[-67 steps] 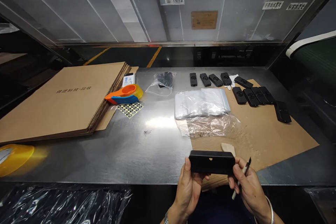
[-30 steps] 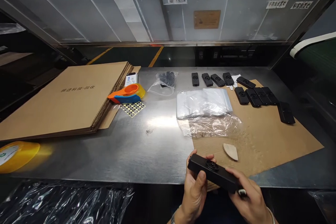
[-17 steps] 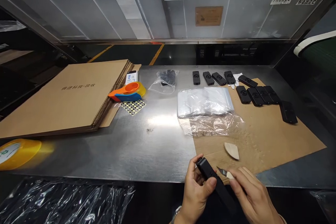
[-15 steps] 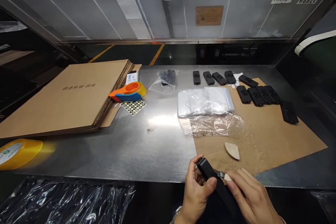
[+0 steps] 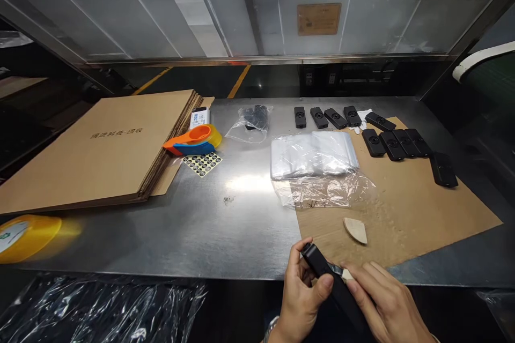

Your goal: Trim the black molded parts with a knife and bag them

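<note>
My left hand (image 5: pixel 301 293) grips a long black plastic device (image 5: pixel 322 270) at the table's near edge, its far end pointing up and away from me. My right hand (image 5: pixel 384 305) holds a small knife, whose blade (image 5: pixel 335 268) lies against the device's right side. Several more black devices (image 5: pixel 392 144) lie in rows on the brown cardboard sheet (image 5: pixel 422 209) and on the steel at the far right.
A stack of clear bags (image 5: pixel 311 154) and a crumpled bag (image 5: pixel 325 193) lie mid-table, a beige wedge (image 5: pixel 356 230) near my hands. A stack of flat cartons (image 5: pixel 100 147), a tape dispenser (image 5: pixel 193 142), a sticker sheet (image 5: pixel 202 164) and a yellow tape roll (image 5: pixel 24 236) are at the left.
I turned the device from held crosswise in both hands to lengthwise in my left hand, and brought the knife blade in against its side.
</note>
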The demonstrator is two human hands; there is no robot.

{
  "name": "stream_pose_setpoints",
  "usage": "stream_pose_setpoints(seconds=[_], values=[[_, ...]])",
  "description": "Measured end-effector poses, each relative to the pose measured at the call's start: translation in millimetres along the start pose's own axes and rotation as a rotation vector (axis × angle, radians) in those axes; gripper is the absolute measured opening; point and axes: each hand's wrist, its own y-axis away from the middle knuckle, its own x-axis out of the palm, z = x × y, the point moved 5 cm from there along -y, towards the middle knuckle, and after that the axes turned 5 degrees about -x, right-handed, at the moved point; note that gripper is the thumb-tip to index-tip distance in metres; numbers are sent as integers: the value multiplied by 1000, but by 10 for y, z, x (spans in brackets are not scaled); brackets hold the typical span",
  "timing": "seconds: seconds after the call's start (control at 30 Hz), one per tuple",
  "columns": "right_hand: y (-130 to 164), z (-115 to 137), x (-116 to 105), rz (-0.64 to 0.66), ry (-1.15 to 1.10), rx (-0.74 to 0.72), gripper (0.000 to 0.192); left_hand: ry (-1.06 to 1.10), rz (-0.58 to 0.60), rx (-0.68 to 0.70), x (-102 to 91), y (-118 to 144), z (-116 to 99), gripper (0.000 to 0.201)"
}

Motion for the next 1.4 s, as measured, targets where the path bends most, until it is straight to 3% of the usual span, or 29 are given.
stream_pose_setpoints(seconds=[0.23, 0.53, 0.87, 1.07, 1.17, 1.4], values=[[19, -262, 123, 3, -85, 130, 20, -18, 2, 12, 0, 17, -17, 73], [-50, -10, -35, -51, 7, -67, 25, 10, 21, -40, 2, -3, 74, 77], [-38, -14, -30, -49, 76, -85, 25, 0, 30, -37, 18, 14, 62, 74], [8, -348, 158, -32, 43, 142, 24, 43, 17, -30, 32, 12, 49, 73], [19, -590, 137, -95, 36, 200, 27, 121, -61, -41, 1, -55, 60, 63], [56, -1537, -40, -172, 577, 346, 41, 445, -342, -382, -151, -220, 374, 36]])
